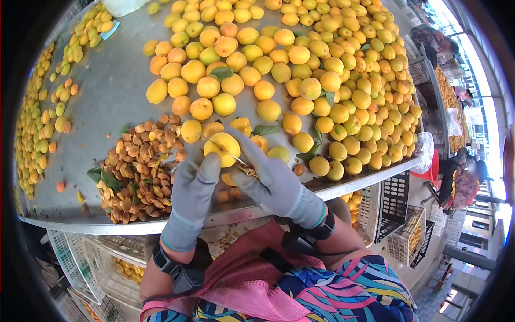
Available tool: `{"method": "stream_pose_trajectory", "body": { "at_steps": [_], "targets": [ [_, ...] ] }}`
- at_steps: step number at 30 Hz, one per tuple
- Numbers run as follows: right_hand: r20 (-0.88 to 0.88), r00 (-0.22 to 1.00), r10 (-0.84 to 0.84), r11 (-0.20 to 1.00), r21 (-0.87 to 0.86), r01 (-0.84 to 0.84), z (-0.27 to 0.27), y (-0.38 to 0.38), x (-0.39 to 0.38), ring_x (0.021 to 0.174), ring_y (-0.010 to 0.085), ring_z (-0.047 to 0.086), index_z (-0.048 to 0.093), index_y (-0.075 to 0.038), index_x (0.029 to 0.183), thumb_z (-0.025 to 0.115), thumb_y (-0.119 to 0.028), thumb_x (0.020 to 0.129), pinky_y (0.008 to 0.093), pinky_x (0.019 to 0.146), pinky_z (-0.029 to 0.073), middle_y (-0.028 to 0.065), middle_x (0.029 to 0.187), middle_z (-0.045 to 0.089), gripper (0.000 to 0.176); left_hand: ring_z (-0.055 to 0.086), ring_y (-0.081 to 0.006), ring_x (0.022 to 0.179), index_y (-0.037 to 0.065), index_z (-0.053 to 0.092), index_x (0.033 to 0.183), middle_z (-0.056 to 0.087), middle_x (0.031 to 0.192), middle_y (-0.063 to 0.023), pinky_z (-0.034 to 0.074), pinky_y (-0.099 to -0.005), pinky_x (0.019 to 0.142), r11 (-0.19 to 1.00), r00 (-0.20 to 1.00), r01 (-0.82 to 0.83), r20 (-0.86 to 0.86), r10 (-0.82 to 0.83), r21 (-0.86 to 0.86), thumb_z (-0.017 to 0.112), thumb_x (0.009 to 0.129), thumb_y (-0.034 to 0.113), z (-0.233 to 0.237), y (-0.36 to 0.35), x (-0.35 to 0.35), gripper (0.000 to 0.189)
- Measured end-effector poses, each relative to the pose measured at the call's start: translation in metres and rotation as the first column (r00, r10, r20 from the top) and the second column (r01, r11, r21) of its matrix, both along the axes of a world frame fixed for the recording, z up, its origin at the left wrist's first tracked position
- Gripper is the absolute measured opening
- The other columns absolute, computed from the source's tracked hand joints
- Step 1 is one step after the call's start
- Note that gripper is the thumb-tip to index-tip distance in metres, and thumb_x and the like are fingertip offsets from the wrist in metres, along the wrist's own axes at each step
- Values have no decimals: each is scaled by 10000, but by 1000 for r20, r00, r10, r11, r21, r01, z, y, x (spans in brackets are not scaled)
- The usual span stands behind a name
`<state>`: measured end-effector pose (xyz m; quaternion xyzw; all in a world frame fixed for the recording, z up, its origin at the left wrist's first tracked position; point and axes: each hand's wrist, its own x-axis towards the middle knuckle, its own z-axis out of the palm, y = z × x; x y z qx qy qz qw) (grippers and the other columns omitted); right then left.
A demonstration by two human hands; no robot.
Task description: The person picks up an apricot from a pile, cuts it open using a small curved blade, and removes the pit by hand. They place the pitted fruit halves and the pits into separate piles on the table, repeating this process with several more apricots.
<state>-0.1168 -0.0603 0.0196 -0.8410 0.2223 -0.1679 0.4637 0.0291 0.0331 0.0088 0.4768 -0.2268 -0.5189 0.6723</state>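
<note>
Both of my hands wear grey gloves and meet over the near edge of the metal table. A yellow apricot (pixel 223 149) is between them, gripped by the fingers of my left hand (pixel 195 185). My right hand (pixel 276 177) is closed around a small thin metal tool (pixel 241 163), whose tip lies against the fruit. Left of my hands is a heap of brown apricot pits (pixel 140 169) with a few green leaves. Halved apricot pieces lie just behind and beneath the hands, partly hidden by them.
Many whole apricots (pixel 354 96) cover the table's middle and right; more (pixel 32 145) line its far left. Below the metal edge (pixel 370 178) stand plastic crates (pixel 102 268) with fruit. A red bucket (pixel 428 167) and other people (pixel 462 185) are at the right.
</note>
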Motion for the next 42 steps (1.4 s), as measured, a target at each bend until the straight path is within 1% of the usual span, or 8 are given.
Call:
{"method": "stream_pose_trajectory", "body": {
  "at_steps": [2,10,16,20,22,25,31,42],
  "targets": [
    [19,1000,-7,1000,-1,7,2,-2,-1,625,367,609,152,-83,1496,546,-262,931,435,562,467,189,667,588,712,568,-128,1059,-23,498,1307,589,1196,-59,453,-269,930,996,996,19,-93,-11,83,684,886,266,-5,1,3,543],
    [-155,987,33,998,51,-25,6,-6,-6,604,355,611,174,-67,1485,549,-284,926,439,541,468,171,657,592,707,557,-125,1078,-25,478,1332,578,1239,-82,466,-268,906,999,802,28,596,-34,19,679,890,233,5,-3,8,549],
    [-71,997,-17,1000,-23,15,-5,-1,-1,607,361,612,163,-70,1487,559,-297,918,440,544,475,165,652,591,729,565,-141,1082,-43,457,1338,562,1264,-89,469,-276,920,994,998,-21,-69,13,-111,665,900,208,-6,-8,-1,546],
    [-146,989,5,1000,-9,-6,1,0,0,629,368,616,164,-60,1484,565,-294,916,442,552,478,176,688,599,734,559,-133,1081,-50,453,1337,563,1260,-91,475,-279,918,1000,998,0,-57,0,-7,661,903,203,-2,-3,0,544],
    [-55,998,-15,997,-71,11,-6,1,0,654,376,618,160,-52,1482,568,-288,913,449,561,480,191,733,607,739,557,-127,1081,-45,460,1333,571,1250,-91,482,-272,911,998,914,-62,402,56,1,659,904,213,12,-3,-5,539],
    [-111,994,-23,999,-33,19,-2,2,2,671,378,621,164,-51,1479,570,-285,908,449,563,480,199,762,611,738,566,-127,1060,-45,466,1325,573,1244,-97,489,-266,896,999,893,-37,451,18,35,669,895,193,10,-2,2,531],
    [-148,989,-9,999,-34,4,7,1,3,670,380,620,183,-56,1474,593,-287,893,441,553,477,192,744,609,747,575,-127,1024,-45,448,1326,581,1191,-101,495,-259,866,998,996,-32,85,37,-55,696,867,157,0,-5,1,560],
    [32,999,9,998,-61,-7,9,-2,11,847,378,637,283,-170,1457,692,-146,770,434,675,523,182,1010,631,799,569,-155,1049,-40,462,1270,577,1165,-110,467,-288,919,997,980,56,194,-46,-46,731,822,173,6,-3,-4,564]
  ]
}}
